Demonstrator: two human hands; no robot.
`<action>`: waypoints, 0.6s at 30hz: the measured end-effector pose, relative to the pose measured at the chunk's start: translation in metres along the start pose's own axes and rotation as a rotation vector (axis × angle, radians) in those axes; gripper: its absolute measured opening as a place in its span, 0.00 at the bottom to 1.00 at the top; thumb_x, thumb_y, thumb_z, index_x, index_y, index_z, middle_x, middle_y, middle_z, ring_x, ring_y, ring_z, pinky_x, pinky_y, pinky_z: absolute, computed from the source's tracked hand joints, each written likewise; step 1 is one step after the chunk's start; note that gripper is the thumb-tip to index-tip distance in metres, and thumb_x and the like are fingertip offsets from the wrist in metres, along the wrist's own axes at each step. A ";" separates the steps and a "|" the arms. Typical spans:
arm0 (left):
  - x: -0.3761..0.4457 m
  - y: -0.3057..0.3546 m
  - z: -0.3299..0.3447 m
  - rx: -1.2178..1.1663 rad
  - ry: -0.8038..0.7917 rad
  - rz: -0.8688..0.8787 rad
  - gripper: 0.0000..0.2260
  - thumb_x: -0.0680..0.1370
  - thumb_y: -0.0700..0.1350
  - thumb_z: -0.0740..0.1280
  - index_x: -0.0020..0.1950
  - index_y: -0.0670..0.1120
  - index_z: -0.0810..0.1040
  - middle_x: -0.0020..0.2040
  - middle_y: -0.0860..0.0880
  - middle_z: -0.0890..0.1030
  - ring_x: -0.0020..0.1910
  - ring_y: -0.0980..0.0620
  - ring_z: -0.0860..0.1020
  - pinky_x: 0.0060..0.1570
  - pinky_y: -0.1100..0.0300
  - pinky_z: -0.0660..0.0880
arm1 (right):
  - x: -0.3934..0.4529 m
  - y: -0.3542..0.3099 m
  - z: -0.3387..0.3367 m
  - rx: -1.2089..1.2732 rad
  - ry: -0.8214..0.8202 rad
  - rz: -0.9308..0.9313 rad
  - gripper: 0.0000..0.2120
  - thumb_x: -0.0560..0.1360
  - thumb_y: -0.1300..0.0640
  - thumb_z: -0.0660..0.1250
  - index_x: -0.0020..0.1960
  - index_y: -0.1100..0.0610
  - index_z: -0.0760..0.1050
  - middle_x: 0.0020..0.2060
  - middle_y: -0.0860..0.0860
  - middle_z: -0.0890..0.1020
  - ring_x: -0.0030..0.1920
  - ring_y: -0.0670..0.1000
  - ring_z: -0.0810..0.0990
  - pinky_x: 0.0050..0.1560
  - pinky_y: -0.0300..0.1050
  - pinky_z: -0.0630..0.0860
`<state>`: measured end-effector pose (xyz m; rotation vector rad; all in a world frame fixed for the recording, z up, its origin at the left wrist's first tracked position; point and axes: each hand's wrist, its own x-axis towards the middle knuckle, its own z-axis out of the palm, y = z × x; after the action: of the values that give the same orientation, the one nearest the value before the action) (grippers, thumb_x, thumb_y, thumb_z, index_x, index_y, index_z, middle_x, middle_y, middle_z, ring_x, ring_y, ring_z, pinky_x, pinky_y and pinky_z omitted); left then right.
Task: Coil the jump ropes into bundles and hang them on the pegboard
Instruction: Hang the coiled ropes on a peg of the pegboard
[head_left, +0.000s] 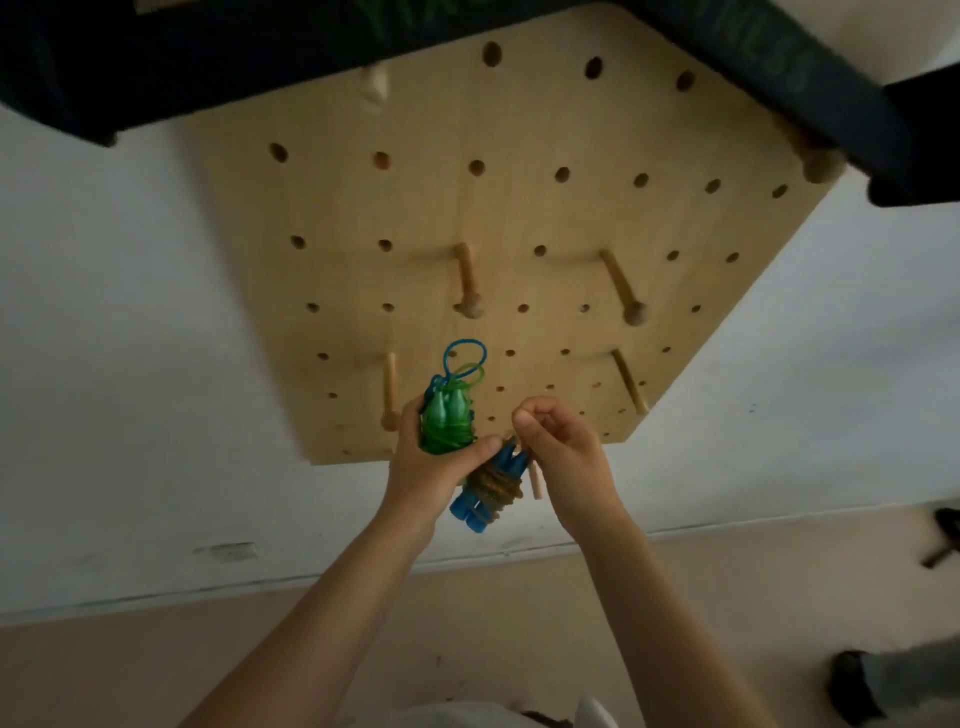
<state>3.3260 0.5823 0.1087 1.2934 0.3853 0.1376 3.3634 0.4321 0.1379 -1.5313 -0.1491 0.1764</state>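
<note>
A hexagonal wooden pegboard (519, 218) hangs on the white wall, with several wooden pegs (466, 280) sticking out. My left hand (431, 467) is shut on two coiled bundles: a green-handled jump rope (448, 423) with green and blue loops poking up, and below it a blue-handled jump rope (488, 491) wrapped in brown cord. My right hand (561, 452) pinches the brown cord at the top of the blue bundle, just in front of a low peg (535, 480) near the board's bottom edge.
More pegs stick out at the middle right (621, 286), lower right (629, 382) and lower left (388, 389). A dark strap or visor (753, 67) crosses the top of the view. Tan floor (156, 665) lies below, with dark objects at the right edge.
</note>
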 end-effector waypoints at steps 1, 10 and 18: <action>0.002 -0.005 0.017 0.008 -0.010 -0.010 0.40 0.54 0.53 0.82 0.64 0.57 0.72 0.59 0.49 0.81 0.58 0.49 0.81 0.56 0.48 0.80 | 0.001 0.002 -0.020 0.003 0.011 0.000 0.02 0.78 0.62 0.68 0.46 0.58 0.78 0.33 0.47 0.77 0.35 0.45 0.74 0.37 0.37 0.72; 0.019 -0.077 0.163 0.060 -0.083 -0.140 0.39 0.54 0.44 0.83 0.60 0.61 0.70 0.60 0.48 0.79 0.57 0.50 0.81 0.50 0.50 0.83 | 0.035 0.040 -0.160 -0.028 0.183 0.025 0.03 0.75 0.63 0.71 0.43 0.59 0.80 0.33 0.47 0.81 0.34 0.44 0.77 0.36 0.37 0.75; 0.043 -0.084 0.189 0.064 0.106 -0.111 0.34 0.62 0.40 0.83 0.60 0.61 0.71 0.56 0.52 0.81 0.50 0.57 0.83 0.39 0.63 0.80 | 0.074 0.049 -0.192 -0.062 0.090 0.025 0.01 0.74 0.62 0.73 0.45 0.58 0.81 0.35 0.49 0.83 0.34 0.45 0.79 0.35 0.38 0.77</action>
<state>3.4233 0.4007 0.0620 1.3275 0.5551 0.1012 3.4747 0.2614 0.0812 -1.5999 -0.0644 0.1238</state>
